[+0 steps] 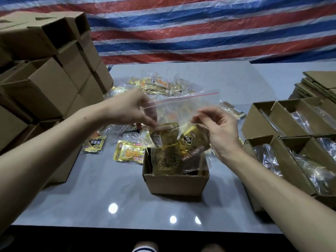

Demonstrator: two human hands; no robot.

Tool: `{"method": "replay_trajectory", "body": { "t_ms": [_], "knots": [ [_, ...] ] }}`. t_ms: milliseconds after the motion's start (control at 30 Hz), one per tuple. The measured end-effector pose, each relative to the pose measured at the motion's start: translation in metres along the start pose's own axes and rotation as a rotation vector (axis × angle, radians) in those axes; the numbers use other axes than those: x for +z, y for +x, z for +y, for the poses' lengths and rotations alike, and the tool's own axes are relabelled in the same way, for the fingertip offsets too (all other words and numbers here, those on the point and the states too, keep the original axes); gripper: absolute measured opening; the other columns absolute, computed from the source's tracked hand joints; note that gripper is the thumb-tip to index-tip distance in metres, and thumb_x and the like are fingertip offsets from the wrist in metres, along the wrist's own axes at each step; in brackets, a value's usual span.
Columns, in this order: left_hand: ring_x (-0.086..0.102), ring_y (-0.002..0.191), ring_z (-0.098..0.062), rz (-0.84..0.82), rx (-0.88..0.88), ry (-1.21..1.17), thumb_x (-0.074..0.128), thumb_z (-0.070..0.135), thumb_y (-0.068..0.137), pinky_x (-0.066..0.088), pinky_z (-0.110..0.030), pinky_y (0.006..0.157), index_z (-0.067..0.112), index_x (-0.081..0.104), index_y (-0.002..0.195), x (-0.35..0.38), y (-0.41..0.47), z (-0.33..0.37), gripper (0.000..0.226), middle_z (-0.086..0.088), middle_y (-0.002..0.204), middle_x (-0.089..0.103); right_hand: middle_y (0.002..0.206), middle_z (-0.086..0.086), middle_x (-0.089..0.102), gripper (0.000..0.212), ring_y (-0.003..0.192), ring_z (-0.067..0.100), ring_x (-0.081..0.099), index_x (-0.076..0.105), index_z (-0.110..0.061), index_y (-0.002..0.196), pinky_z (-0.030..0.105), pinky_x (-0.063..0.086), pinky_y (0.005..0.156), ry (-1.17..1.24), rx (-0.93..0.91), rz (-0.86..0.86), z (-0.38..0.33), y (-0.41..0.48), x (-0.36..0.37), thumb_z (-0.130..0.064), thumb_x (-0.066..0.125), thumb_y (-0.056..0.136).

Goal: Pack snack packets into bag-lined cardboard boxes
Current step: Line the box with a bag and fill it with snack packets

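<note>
Left hand (134, 108) and right hand (218, 128) raised over the grey table (91, 188), above the small cardboard box (174, 180) at its middle, each pinching one side of the clear zip bag (181, 108) lining it. Gold snack packets (165, 151) upright inside the bag; loose packets (131, 151) lying just left of the box.

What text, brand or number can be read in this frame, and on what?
None reads with certainty.
Gold packet on the table, left: large characters on a black badge, upside down, blurred.
Second gold packet inside the zip bag: similar black badge, tilted, blurred.
Orange-printed packet on the table: small print, unreadable.
Open cardboard box: no print visible.
</note>
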State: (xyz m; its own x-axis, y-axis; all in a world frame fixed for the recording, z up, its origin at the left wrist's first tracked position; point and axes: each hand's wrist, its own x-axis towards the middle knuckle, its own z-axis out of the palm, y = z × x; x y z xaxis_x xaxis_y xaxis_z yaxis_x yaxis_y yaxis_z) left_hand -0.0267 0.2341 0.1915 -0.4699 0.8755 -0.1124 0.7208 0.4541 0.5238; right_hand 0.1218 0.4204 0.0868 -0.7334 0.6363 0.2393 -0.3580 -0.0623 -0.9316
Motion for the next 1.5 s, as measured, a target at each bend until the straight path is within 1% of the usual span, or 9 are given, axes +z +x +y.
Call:
{"method": "replay_trajectory", "body": {
  "t_ms": [167,567,933,1067,1167,1267,1333,1400,1500],
  "knots": [
    [0.067,0.060,-0.006,0.186,0.007,-0.067,0.082,0.014,0.081,0.046,-0.010,0.051,0.016,0.073,0.076,-0.005,-0.009,-0.006,0.010,0.009,0.065,0.071,0.074,0.000,0.072,0.022,0.071,0.019,0.072,0.070,-0.012,0.089,0.030,0.059,0.072,-0.040,-0.045,-0.011,-0.002,0.001,0.008,0.009,0.062,0.091],
    [0.067,0.058,-0.005,0.298,0.021,-0.186,0.078,0.009,0.084,0.052,-0.015,0.054,0.007,0.073,0.082,0.001,-0.007,-0.015,0.006,0.012,0.064,0.071,0.074,-0.002,0.072,0.017,0.073,0.017,0.072,0.069,-0.009,0.092,0.033,0.060,0.076,-0.096,-0.034,0.038,-0.008,0.005,0.019,0.006,0.062,0.093],
    [0.069,0.065,-0.005,0.196,0.006,-0.119,0.075,0.010,0.088,0.056,-0.018,0.060,0.016,0.074,0.082,0.030,0.002,-0.028,0.008,0.007,0.077,0.073,0.078,0.005,0.071,0.019,0.072,0.015,0.069,0.069,-0.013,0.090,0.037,0.060,0.071,-0.161,0.207,0.103,0.025,-0.009,0.009,0.003,0.061,0.095],
    [0.068,0.065,-0.010,0.092,-0.084,-0.141,0.069,0.017,0.093,0.055,-0.022,0.061,0.014,0.075,0.085,0.056,0.006,-0.045,0.010,0.003,0.076,0.073,0.072,-0.010,0.073,0.022,0.073,0.005,0.068,0.075,-0.027,0.076,0.023,0.054,0.067,-0.484,0.265,0.068,0.037,-0.012,-0.007,-0.007,0.074,0.086],
    [0.061,0.064,0.003,0.032,-0.124,-0.100,0.064,0.023,0.098,0.043,-0.012,0.062,0.013,0.078,0.082,0.075,0.007,-0.059,0.024,0.008,0.073,0.071,0.070,-0.016,0.073,0.027,0.073,-0.001,0.066,0.076,-0.033,0.067,0.013,0.049,0.069,-0.667,0.301,-0.006,0.040,-0.017,-0.018,-0.008,0.080,0.078],
    [0.055,0.059,0.011,0.017,-0.154,-0.088,0.061,0.027,0.100,0.037,-0.007,0.056,0.012,0.078,0.084,0.090,0.009,-0.066,0.028,0.011,0.070,0.067,0.074,-0.019,0.073,0.023,0.075,-0.005,0.064,0.078,-0.035,0.075,0.015,0.046,0.069,-0.766,0.286,-0.068,0.038,-0.021,-0.027,-0.011,0.079,0.079],
    [0.056,0.065,0.009,0.036,-0.147,-0.082,0.061,0.028,0.100,0.036,-0.008,0.059,0.014,0.079,0.092,0.094,0.012,-0.067,0.024,0.009,0.078,0.070,0.079,-0.023,0.073,0.019,0.079,-0.006,0.065,0.080,-0.033,0.080,0.015,0.046,0.072,-0.795,0.266,-0.077,0.034,-0.020,-0.030,-0.014,0.078,0.081],
    [0.059,0.077,0.004,0.092,-0.095,-0.061,0.061,0.025,0.100,0.039,-0.009,0.065,0.018,0.078,0.102,0.096,0.014,-0.065,0.019,0.005,0.093,0.073,0.079,-0.022,0.072,0.024,0.065,-0.001,0.066,0.079,-0.034,0.080,0.018,0.048,0.068,-0.808,0.256,-0.060,0.030,-0.019,-0.031,-0.011,0.076,0.083],
    [0.066,0.094,-0.014,0.230,0.110,0.008,0.064,0.004,0.095,0.050,-0.025,0.080,0.017,0.077,0.107,0.101,0.010,-0.062,0.022,0.003,0.101,0.071,0.069,-0.012,0.073,0.038,0.055,0.010,0.068,0.076,-0.033,0.077,0.027,0.057,0.061,-0.766,0.252,-0.054,0.027,-0.018,-0.030,0.002,0.064,0.087]
  ]
}}
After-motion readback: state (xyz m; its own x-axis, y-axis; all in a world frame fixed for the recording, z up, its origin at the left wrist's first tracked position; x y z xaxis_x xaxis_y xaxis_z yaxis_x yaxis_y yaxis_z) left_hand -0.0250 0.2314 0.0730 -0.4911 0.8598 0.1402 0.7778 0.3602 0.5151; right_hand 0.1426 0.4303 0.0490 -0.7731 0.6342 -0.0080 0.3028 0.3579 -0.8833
